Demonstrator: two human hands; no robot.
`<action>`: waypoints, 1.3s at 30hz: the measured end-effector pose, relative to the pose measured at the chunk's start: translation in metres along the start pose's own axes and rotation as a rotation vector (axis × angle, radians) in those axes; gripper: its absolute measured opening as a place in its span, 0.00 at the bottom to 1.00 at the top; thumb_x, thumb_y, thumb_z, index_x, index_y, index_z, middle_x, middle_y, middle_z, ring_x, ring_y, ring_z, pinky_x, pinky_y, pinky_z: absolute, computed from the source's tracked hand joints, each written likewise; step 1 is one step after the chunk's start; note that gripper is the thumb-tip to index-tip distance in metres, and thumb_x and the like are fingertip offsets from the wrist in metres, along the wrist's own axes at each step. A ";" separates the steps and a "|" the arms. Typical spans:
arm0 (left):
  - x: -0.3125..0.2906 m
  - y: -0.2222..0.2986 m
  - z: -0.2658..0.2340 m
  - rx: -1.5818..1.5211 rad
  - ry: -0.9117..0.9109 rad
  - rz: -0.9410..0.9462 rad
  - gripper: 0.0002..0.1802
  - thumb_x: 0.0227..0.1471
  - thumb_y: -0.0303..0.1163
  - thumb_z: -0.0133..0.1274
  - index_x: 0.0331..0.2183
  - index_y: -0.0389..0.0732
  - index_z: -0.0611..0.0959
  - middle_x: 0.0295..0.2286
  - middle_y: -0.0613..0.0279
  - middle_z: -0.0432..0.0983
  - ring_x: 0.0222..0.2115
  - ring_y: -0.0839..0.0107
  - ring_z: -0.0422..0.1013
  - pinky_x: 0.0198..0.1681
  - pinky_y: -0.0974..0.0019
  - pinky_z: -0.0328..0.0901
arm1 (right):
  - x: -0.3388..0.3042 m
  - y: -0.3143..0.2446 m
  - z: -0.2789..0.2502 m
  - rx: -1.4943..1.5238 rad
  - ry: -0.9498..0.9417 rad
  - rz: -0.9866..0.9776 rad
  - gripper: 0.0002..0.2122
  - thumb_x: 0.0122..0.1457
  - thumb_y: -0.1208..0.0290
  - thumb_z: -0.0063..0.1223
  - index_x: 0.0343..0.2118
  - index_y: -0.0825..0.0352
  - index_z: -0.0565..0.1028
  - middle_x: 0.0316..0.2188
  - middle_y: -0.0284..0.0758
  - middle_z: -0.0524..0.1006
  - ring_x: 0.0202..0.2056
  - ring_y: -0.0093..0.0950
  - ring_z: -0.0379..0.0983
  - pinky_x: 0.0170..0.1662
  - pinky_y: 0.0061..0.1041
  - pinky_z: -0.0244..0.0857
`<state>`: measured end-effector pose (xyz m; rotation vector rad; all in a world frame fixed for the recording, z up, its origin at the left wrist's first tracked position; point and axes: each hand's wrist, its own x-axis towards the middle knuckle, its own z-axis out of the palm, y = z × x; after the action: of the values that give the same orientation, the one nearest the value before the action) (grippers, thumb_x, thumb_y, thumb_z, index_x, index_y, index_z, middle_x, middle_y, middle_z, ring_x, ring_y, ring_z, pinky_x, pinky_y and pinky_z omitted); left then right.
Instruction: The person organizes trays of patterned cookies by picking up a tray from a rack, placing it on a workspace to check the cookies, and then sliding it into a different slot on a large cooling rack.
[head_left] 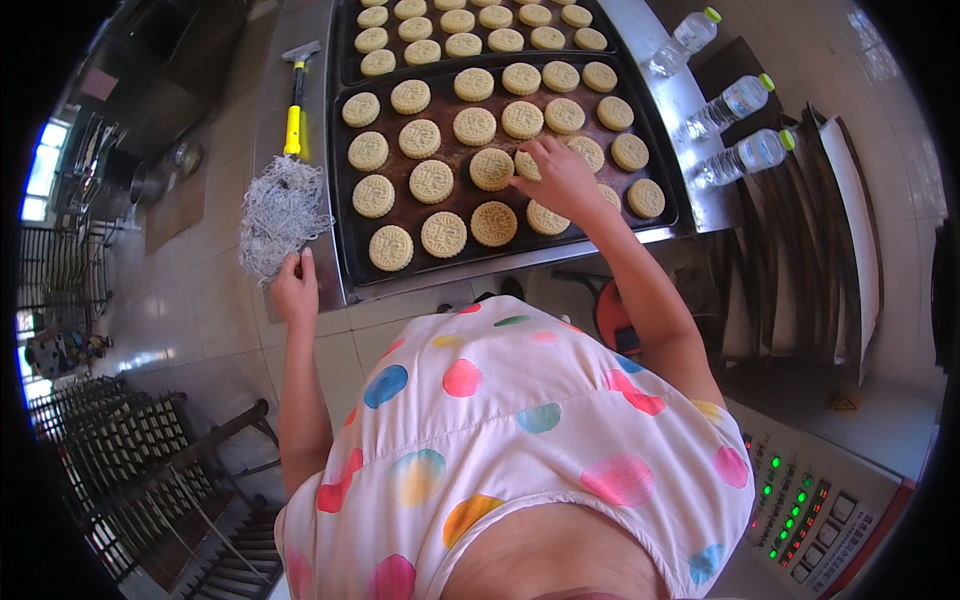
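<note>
My right hand [565,182] reaches over the near baking tray [455,268]. Its fingers are curled around a round pale mooncake [526,166] with a stamped top, partly hidden beneath them; whether it is lifted I cannot tell. Just left of my thumb lies another mooncake [491,169], one of several in rows on the dark tray. My left hand [294,288] is at the table's front left, fingers closed at the lower edge of a tangled heap of whitish shredded strands [283,220]. What those fingers hold, if anything, is hidden.
A scraper with a yellow and black handle [293,130] lies above the strands. Behind is a second tray of mooncakes [463,44]. Three bottles with green caps, including a near bottle [745,157], line the right side. A control panel [810,515] with lit buttons stands at lower right.
</note>
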<state>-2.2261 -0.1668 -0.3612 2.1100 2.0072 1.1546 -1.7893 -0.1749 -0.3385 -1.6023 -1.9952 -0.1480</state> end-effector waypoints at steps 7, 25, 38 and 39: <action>0.002 -0.018 0.019 0.263 0.123 0.058 0.16 0.48 0.41 0.51 0.17 0.44 0.71 0.14 0.58 0.71 0.17 0.55 0.69 0.19 0.53 0.60 | 0.043 -0.029 0.033 -0.150 -0.208 -0.016 0.27 0.43 0.50 0.60 0.42 0.65 0.69 0.37 0.39 0.72 0.43 0.37 0.69 0.45 0.36 0.61; 0.004 -0.021 0.017 0.210 0.118 0.069 0.15 0.49 0.39 0.50 0.17 0.42 0.70 0.15 0.56 0.71 0.17 0.54 0.68 0.21 0.53 0.60 | 0.060 -0.049 0.052 -0.289 -0.288 -0.046 0.24 0.43 0.55 0.60 0.42 0.62 0.70 0.38 0.39 0.71 0.43 0.35 0.68 0.47 0.34 0.58; 0.003 -0.024 0.021 0.263 0.080 0.026 0.16 0.51 0.40 0.49 0.17 0.42 0.69 0.14 0.58 0.69 0.16 0.56 0.68 0.20 0.55 0.60 | 0.043 0.030 0.010 -0.030 0.109 0.113 0.16 0.46 0.59 0.59 0.35 0.65 0.75 0.30 0.40 0.75 0.34 0.38 0.72 0.42 0.36 0.63; 0.003 -0.024 0.021 0.254 0.086 0.033 0.16 0.50 0.40 0.49 0.17 0.42 0.69 0.14 0.58 0.69 0.16 0.56 0.68 0.20 0.55 0.60 | 0.045 0.044 0.004 -0.058 0.107 0.146 0.15 0.46 0.60 0.59 0.34 0.65 0.76 0.29 0.40 0.76 0.35 0.39 0.73 0.41 0.36 0.64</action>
<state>-2.2360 -0.1499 -0.3867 2.2491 2.2748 1.0622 -1.7549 -0.1222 -0.3313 -1.7324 -1.8018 -0.2316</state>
